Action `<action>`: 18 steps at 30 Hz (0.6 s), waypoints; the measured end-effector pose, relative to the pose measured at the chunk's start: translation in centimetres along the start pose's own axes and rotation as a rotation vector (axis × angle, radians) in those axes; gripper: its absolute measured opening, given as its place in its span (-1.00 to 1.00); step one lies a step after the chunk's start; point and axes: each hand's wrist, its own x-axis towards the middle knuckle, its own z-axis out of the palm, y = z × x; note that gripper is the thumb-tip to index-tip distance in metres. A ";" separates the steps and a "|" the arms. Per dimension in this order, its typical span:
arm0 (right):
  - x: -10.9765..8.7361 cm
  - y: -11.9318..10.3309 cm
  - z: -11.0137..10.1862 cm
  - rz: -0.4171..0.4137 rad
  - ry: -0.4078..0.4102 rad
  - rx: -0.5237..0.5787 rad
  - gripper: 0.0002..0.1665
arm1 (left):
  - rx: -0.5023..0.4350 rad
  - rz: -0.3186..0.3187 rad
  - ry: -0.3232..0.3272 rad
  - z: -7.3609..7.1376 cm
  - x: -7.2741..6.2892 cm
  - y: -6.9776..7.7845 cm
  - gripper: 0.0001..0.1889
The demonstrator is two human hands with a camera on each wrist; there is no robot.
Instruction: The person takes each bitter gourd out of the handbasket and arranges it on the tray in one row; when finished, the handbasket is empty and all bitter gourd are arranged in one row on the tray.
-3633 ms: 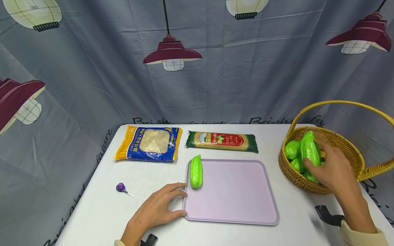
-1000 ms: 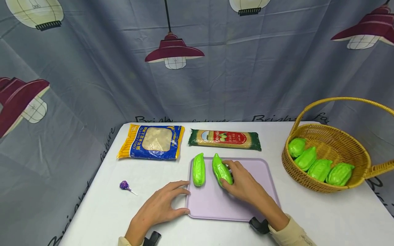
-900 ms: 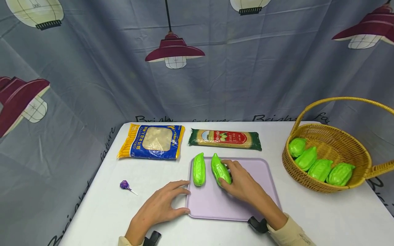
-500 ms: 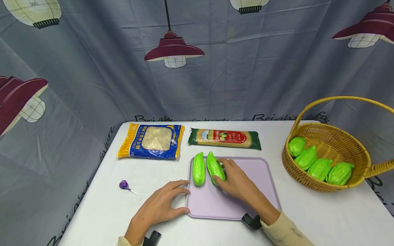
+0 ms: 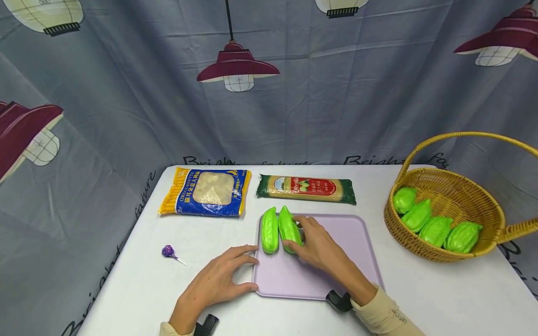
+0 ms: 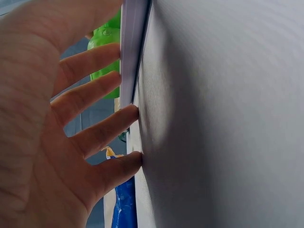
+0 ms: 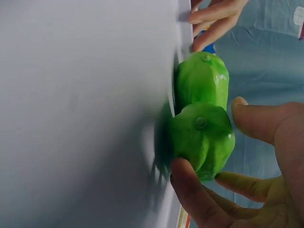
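Further left than a second ago, the right hand [image 5: 317, 245] grips a green gourd [image 5: 289, 228] on the lilac tray [image 5: 353, 235], beside a second gourd [image 5: 269, 231]. The left hand [image 5: 216, 280], fingers spread, touches the tray's edge. White table [image 5: 138, 280] beneath; grey lamp-print curtain [image 5: 319, 116] behind.

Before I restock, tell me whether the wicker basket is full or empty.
Partly filled: the wicker basket holds four green vegetables along its left and near sides, while bare weave shows behind them.

Six green gourds [image 5: 270, 230], two on one tray [image 5: 286, 282] and four in one basket [image 5: 460, 191], share one desk [image 5: 126, 289] with two hands [image 5: 216, 281], two food packets [image 5: 212, 189] and one lollipop [image 5: 168, 251]; three red lamps [image 5: 237, 65] and two pale lanterns [image 5: 46, 13] pattern one curtain [image 5: 336, 107].
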 end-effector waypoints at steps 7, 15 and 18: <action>-0.1 -0.2 0.0 -0.009 -0.004 0.017 -0.16 | 0.004 -0.011 -0.008 0.0 0.0 0.0 -0.48; -0.4 0.1 -0.5 -0.022 -0.018 0.017 -0.19 | -0.003 -0.029 -0.021 0.0 -0.1 0.0 -0.48; -0.5 0.5 -1.0 -0.023 -0.015 0.026 -0.20 | -0.002 -0.029 -0.022 0.0 -0.1 0.0 -0.48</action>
